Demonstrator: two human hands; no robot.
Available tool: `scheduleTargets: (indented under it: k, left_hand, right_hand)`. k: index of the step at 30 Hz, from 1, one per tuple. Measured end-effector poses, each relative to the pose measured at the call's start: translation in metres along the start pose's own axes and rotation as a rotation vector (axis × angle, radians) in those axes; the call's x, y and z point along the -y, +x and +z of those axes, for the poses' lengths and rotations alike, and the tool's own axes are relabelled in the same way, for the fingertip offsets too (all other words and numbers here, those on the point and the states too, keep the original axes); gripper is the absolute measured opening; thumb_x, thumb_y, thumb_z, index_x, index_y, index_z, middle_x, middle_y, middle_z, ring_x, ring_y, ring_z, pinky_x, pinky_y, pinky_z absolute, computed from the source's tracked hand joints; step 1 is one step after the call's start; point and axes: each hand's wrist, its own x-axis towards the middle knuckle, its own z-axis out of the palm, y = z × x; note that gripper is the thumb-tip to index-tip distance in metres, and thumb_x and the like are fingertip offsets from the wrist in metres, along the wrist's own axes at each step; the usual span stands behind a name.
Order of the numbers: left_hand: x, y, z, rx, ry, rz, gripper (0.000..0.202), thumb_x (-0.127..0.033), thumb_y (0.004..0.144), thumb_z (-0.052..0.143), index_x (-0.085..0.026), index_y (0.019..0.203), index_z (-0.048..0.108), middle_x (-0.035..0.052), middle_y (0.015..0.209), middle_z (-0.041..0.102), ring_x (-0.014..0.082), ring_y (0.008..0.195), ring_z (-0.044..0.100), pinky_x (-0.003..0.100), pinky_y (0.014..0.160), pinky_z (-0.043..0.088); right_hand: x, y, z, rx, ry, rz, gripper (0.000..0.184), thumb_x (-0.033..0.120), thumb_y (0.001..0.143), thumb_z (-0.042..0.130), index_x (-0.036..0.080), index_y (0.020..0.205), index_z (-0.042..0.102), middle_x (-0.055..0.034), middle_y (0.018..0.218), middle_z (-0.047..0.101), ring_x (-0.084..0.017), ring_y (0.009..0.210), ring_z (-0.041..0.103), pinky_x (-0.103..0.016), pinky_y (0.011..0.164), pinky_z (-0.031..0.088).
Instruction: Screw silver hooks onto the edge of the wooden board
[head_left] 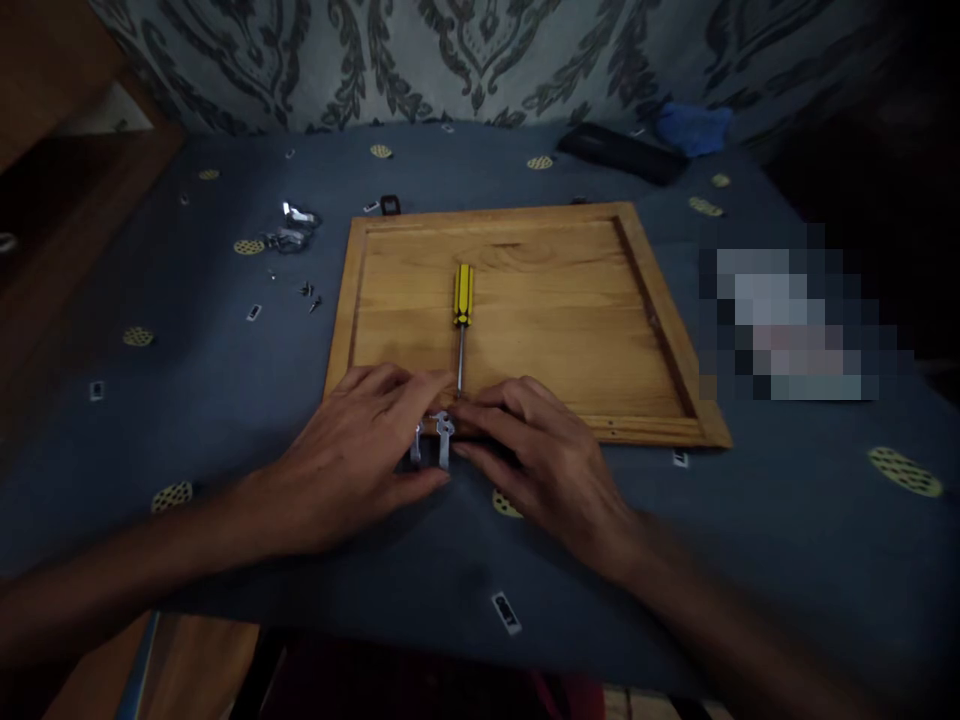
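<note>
A framed wooden panel (510,310), like a cabinet door, lies flat on the cloth. At its near edge is a silver metal hinge (445,430). My left hand (360,440) is closed around the hinge's left side, with the thumb below it and the fingers over the panel's edge. From the other side, my right hand (544,450) pinches at the hinge with index finger and thumb; the exact contact is partly hidden. A yellow-and-black screwdriver (463,297) rests on the panel, its tip pointing toward my fingers.
More silver hinges (289,235) lie left of the panel, with several small screws (307,290) nearby. Behind the panel are a dark elongated case (622,153) and a blue cloth (694,128). A blurred-out patch (787,320) is at right. Wooden furniture (67,90) stands at far left.
</note>
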Motion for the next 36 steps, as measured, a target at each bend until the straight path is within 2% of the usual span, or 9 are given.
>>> scheduleTargets:
  k: [3,8,13,18,27,33,36]
  left_hand:
    - [0.0007,-0.0004,0.0003,0.006,-0.007,-0.004,0.064,-0.026,0.084,0.077,-0.02,0.137,0.042,0.0054,0.121,0.069,0.027,0.117,0.059,0.041,0.1,0.047]
    - [0.0016,-0.0009,0.0005,0.01,-0.032,-0.023,0.063,-0.026,0.084,0.075,-0.021,0.138,0.042,0.005,0.121,0.069,0.0271,0.118,0.059,0.042,0.1,0.047]
    - [0.0008,-0.0004,-0.0001,0.047,-0.072,-0.076,0.063,-0.028,0.086,0.074,-0.024,0.14,0.042,0.0031,0.118,0.069,0.0277,0.116,0.058,0.042,0.098,0.048]
    - [0.0015,-0.0008,0.002,0.034,-0.078,-0.128,0.065,-0.033,0.084,0.076,-0.027,0.141,0.045,0.0051,0.118,0.065,0.0293,0.111,0.06,0.044,0.093,0.05]
    - [0.0037,-0.0019,0.0041,0.005,-0.066,-0.084,0.068,-0.035,0.084,0.078,-0.027,0.142,0.042,0.0045,0.12,0.068,0.0297,0.115,0.061,0.047,0.098,0.05]
    - [0.0033,-0.0012,0.0047,-0.006,-0.051,-0.089,0.066,-0.037,0.085,0.077,-0.027,0.141,0.044,0.0057,0.122,0.068,0.0306,0.115,0.062,0.048,0.097,0.052]
    - [0.003,-0.0017,0.005,-0.014,-0.051,-0.09,0.062,-0.038,0.086,0.075,-0.028,0.139,0.045,0.0059,0.124,0.068,0.0303,0.115,0.062,0.048,0.097,0.052]
  right_hand:
    - [-0.0011,-0.0013,-0.0021,-0.031,0.01,-0.017,0.019,0.019,0.098,0.062,0.015,0.115,0.069,-0.0088,0.098,0.069,-0.021,0.09,0.066,-0.036,0.077,0.058]
    - [-0.0026,-0.0035,-0.0039,-0.071,0.027,-0.022,0.016,0.013,0.097,0.061,0.017,0.11,0.069,-0.0085,0.099,0.07,-0.02,0.091,0.067,-0.035,0.077,0.058]
    - [0.0,-0.0026,-0.0048,-0.051,0.041,-0.009,0.017,0.015,0.098,0.06,0.018,0.11,0.071,-0.0089,0.099,0.072,-0.021,0.089,0.067,-0.036,0.076,0.059]
    - [0.0033,-0.0008,-0.0067,-0.034,0.032,-0.03,0.017,0.013,0.098,0.06,0.014,0.11,0.072,-0.0103,0.103,0.076,-0.021,0.092,0.067,-0.035,0.081,0.059]
    - [0.0004,-0.0019,-0.0043,-0.041,0.01,-0.064,0.02,0.014,0.101,0.056,0.017,0.112,0.073,-0.0083,0.105,0.078,-0.02,0.091,0.067,-0.038,0.079,0.062]
    - [-0.0008,-0.0016,-0.0032,-0.048,0.011,-0.099,0.02,0.01,0.1,0.056,0.012,0.112,0.072,-0.0099,0.106,0.079,-0.02,0.09,0.067,-0.037,0.079,0.064]
    - [-0.0004,-0.0015,-0.0043,-0.049,0.042,-0.109,0.024,0.01,0.1,0.054,0.016,0.114,0.072,-0.0085,0.111,0.079,-0.02,0.091,0.067,-0.037,0.079,0.063]
